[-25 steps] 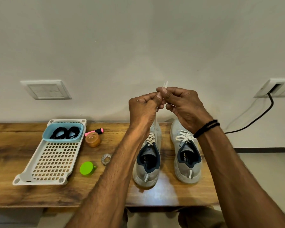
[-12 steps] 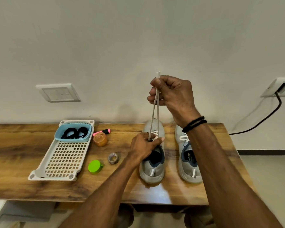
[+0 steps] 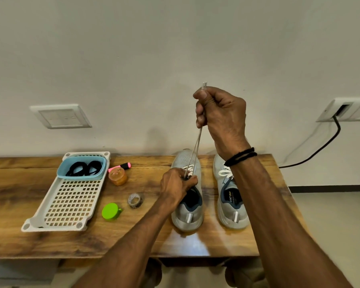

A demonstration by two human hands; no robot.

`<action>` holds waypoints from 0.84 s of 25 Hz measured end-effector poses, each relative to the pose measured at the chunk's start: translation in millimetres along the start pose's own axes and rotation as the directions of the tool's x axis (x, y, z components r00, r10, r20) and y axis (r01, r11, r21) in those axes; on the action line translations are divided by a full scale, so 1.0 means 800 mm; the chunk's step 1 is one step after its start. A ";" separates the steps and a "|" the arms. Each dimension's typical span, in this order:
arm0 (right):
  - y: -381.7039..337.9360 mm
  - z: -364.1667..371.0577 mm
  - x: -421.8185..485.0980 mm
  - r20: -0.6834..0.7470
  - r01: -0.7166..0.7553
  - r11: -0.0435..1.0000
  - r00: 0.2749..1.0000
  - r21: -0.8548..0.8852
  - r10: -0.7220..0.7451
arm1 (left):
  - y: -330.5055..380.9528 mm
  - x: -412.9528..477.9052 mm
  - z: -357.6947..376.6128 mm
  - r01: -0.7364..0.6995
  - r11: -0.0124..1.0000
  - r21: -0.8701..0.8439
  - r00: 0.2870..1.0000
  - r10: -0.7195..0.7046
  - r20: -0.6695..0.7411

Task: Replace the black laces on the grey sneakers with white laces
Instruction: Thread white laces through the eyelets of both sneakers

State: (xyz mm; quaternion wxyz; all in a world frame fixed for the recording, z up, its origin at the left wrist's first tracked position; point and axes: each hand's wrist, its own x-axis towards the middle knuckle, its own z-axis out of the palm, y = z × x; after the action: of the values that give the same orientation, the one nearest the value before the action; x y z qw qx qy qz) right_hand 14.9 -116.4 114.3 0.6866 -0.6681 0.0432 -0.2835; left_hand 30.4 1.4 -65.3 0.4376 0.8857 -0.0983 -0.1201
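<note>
Risk: your right hand (image 3: 220,115) pinches both white lace (image 3: 196,150) ends taut above the left sneaker (image 3: 187,217) on the counter (image 3: 50,242), your left hand (image 3: 178,183) gripping its throat, so an uneven pull would likely leave mismatched ends.

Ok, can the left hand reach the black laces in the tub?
Probably yes: the black laces lie in an open-topped blue tub with only a low orange jar between, though the left hand grips the left sneaker.

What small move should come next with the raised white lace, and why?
Probably lower both ends and cross them for a knot. The right hand pinches the white lace taut above the left sneaker, the left hand grips its lacing, and the right sneaker already carries a white bow.
</note>
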 end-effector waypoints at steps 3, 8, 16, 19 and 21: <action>0.007 0.002 0.002 -0.043 -0.055 0.998 0.998 -0.030 0.053 | -0.001 0.000 -0.014 -0.027 0.989 0.146 0.946 -0.022 0.322; 0.022 0.003 -0.007 -0.053 -0.015 0.971 0.999 -0.237 0.003 | 0.016 -0.009 -0.027 0.014 0.968 0.250 0.852 -0.143 0.504; 0.025 -0.006 -0.014 -0.039 -0.008 0.953 0.999 -0.303 -0.004 | 0.005 -0.023 -0.023 -0.031 0.764 0.644 0.956 -0.165 0.242; 0.043 -0.008 -0.021 0.092 -0.015 0.752 0.991 -0.659 0.100 | 0.010 -0.024 -0.022 0.045 0.771 0.636 0.975 -0.172 0.140; 0.071 -0.011 -0.034 0.189 0.013 0.422 0.906 -0.906 0.379 | 0.009 -0.023 -0.024 0.046 0.747 0.664 0.983 -0.153 0.105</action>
State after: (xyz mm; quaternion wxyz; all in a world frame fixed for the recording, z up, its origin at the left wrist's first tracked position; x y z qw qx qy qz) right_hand 7.4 -115.4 50.9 0.2531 -0.9585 0.1312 -0.0094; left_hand 18.1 16.7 -45.6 0.0819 0.9750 -0.1200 -0.1681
